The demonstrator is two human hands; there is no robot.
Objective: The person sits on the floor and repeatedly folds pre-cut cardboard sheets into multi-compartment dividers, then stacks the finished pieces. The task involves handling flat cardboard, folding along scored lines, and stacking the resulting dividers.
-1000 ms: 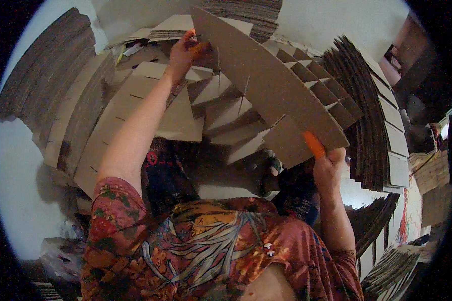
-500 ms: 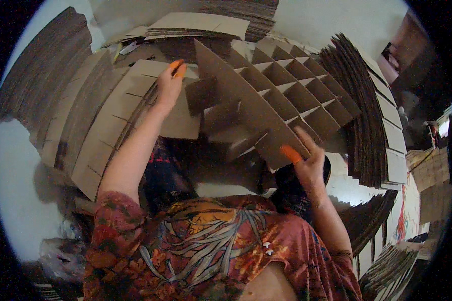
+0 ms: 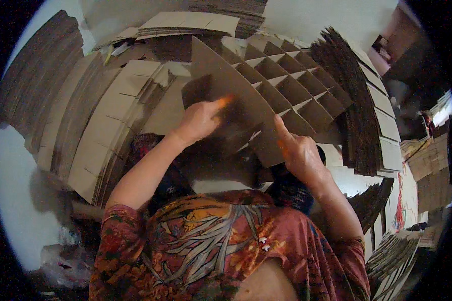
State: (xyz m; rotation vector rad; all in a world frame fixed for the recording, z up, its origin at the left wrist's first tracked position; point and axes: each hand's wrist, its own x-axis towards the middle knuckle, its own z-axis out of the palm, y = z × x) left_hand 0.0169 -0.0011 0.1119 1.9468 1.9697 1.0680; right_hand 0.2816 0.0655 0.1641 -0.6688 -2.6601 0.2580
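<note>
A cardboard divider grid [image 3: 286,75] of interlocked strips leans at a slant in front of me, one long panel [image 3: 236,85] facing my left side. My right hand [image 3: 304,158] grips its lower near corner, the index finger stretched along the panel's edge and an orange finger cover on the thumb side. My left hand [image 3: 198,123] is at the long panel's left side, beside darker cardboard strips there. Its orange-covered fingertips are smeared by motion, so I cannot tell whether they hold a piece.
A stack of slotted cardboard sheets [image 3: 110,120] stands at left, with taller stacks [image 3: 45,65] behind it. More flat sheets [image 3: 188,22] lie at the back. A tall dark-edged stack [image 3: 354,110] is close on the grid's right; further bundles [image 3: 394,258] sit lower right.
My left hand has come right and nearer, from beside the slotted sheets to the divider's long panel. The right hand keeps its grip, and the view has shifted slightly.
</note>
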